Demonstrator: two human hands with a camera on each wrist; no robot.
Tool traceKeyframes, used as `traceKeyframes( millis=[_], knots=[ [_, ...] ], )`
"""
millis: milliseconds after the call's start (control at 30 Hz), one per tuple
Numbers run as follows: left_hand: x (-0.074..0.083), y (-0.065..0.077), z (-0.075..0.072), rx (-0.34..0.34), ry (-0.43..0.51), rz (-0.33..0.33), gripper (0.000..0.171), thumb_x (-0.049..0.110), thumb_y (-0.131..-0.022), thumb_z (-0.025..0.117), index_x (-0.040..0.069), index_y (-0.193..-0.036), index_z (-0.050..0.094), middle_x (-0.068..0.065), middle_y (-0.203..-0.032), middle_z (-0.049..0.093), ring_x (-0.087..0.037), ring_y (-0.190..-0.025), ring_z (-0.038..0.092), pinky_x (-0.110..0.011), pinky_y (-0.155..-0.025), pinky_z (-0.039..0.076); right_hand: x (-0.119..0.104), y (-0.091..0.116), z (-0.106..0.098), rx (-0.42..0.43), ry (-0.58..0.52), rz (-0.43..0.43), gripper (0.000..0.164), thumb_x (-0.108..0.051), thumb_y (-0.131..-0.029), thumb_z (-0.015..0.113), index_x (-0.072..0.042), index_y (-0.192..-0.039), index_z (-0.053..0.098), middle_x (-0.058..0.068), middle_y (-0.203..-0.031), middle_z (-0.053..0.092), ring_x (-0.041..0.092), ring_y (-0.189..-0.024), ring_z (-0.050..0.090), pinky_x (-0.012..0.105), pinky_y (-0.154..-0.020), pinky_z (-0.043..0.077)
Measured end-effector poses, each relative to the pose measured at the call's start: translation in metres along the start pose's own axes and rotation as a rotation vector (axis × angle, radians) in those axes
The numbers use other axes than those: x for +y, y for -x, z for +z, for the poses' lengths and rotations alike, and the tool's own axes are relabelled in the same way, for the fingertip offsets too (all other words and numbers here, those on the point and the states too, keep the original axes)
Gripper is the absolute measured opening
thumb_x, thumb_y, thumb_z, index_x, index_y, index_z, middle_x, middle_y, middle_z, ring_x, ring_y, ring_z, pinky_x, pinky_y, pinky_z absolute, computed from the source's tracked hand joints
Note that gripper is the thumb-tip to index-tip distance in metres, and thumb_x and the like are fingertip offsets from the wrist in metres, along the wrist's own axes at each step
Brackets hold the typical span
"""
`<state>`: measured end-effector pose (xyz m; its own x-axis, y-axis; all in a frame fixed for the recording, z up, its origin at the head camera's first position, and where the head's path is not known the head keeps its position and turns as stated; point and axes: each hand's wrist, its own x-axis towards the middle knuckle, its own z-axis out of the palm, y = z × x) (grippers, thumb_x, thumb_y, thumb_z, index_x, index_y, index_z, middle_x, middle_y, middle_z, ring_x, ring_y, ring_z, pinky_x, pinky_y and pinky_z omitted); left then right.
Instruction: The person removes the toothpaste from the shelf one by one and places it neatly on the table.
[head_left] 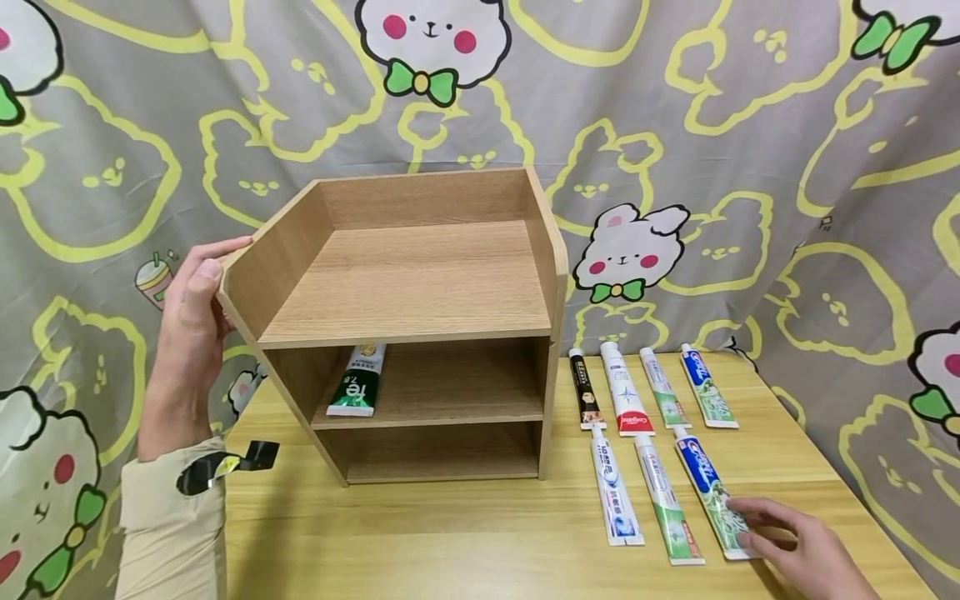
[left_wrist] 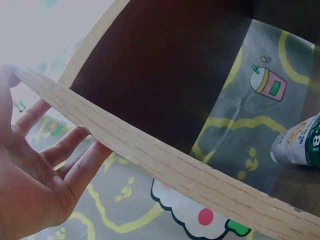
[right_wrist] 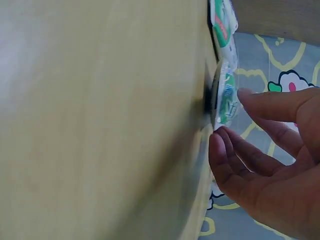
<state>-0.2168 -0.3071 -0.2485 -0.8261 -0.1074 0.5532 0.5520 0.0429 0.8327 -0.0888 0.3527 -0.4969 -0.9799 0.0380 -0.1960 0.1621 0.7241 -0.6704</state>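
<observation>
At the left, my left hand (head_left: 197,308) grips the upper edge of the wooden shelf's (head_left: 420,275) left side panel, thumb on one side and fingers on the other. The left wrist view shows its fingers (left_wrist: 92,160) against the panel. My right hand (head_left: 806,542) is at the lower end of a blue and green toothpaste tube (head_left: 712,492) lying on the table. In the right wrist view its fingers (right_wrist: 225,165) are right at the tube's edge, and its thumb stands close by the printed face. A green and white toothpaste tube (head_left: 358,383) lies on the shelf's middle level.
Several more toothpaste tubes lie in two rows on the table (head_left: 450,533), right of the shelf. Among them are a black tube (head_left: 585,387), a red and white tube (head_left: 626,392) and a blue and white tube (head_left: 615,492). A patterned curtain (head_left: 600,100) hangs behind.
</observation>
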Motion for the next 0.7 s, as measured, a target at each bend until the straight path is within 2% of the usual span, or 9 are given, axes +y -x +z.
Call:
traceKeyframes(
  millis=[67, 200, 333, 533, 700],
  knots=[
    [0.000, -0.001, 0.001, -0.002, 0.010, 0.001, 0.045, 0.029, -0.097, 0.051, 0.007, -0.135, 0.063, -0.016, -0.122, 0.055, -0.026, -0.091, 0.058, -0.026, -0.058, 0.055, -0.002, 0.002, 0.000, 0.047, 0.008, -0.038, 0.044, -0.019, -0.092, 0.078, -0.002, -0.131, 0.067, 0.022, -0.128, 0.066, 0.029, -0.104, 0.069, 0.031, -0.078, 0.059],
    [0.000, -0.001, 0.001, -0.006, 0.022, 0.001, 0.045, 0.028, -0.097, 0.051, 0.007, -0.135, 0.063, -0.016, -0.122, 0.055, -0.026, -0.090, 0.058, -0.026, -0.059, 0.056, -0.006, 0.007, 0.002, 0.158, 0.020, -0.135, 0.038, -0.016, -0.090, 0.080, -0.006, -0.126, 0.070, 0.017, -0.123, 0.070, 0.008, -0.095, 0.069, 0.024, -0.072, 0.058],
    [-0.001, -0.001, 0.001, -0.007, 0.026, -0.002, 0.045, 0.028, -0.098, 0.051, 0.006, -0.135, 0.063, -0.016, -0.121, 0.055, -0.026, -0.090, 0.059, -0.026, -0.058, 0.056, -0.015, 0.010, 0.005, 0.238, 0.025, -0.216, 0.035, -0.011, -0.088, 0.081, -0.008, -0.122, 0.072, 0.014, -0.121, 0.071, -0.011, -0.096, 0.060, 0.020, -0.072, 0.057],
    [-0.001, -0.001, 0.000, -0.003, 0.034, -0.002, 0.045, 0.028, -0.098, 0.051, 0.006, -0.135, 0.063, -0.016, -0.121, 0.056, -0.026, -0.089, 0.059, -0.027, -0.058, 0.055, -0.032, 0.013, 0.006, 0.280, 0.006, -0.290, 0.039, -0.006, -0.086, 0.082, -0.008, -0.124, 0.071, 0.013, -0.121, 0.071, -0.015, -0.100, 0.056, 0.019, -0.073, 0.057],
    [-0.001, -0.001, 0.000, -0.005, 0.035, 0.003, 0.044, 0.028, -0.098, 0.051, 0.006, -0.135, 0.063, -0.016, -0.120, 0.057, -0.025, -0.088, 0.059, -0.026, -0.058, 0.055, -0.043, 0.015, 0.009, 0.288, -0.044, -0.458, 0.049, 0.002, -0.084, 0.081, -0.008, -0.129, 0.067, -0.007, -0.125, 0.068, -0.011, -0.106, 0.058, 0.019, -0.075, 0.057]
  ],
)
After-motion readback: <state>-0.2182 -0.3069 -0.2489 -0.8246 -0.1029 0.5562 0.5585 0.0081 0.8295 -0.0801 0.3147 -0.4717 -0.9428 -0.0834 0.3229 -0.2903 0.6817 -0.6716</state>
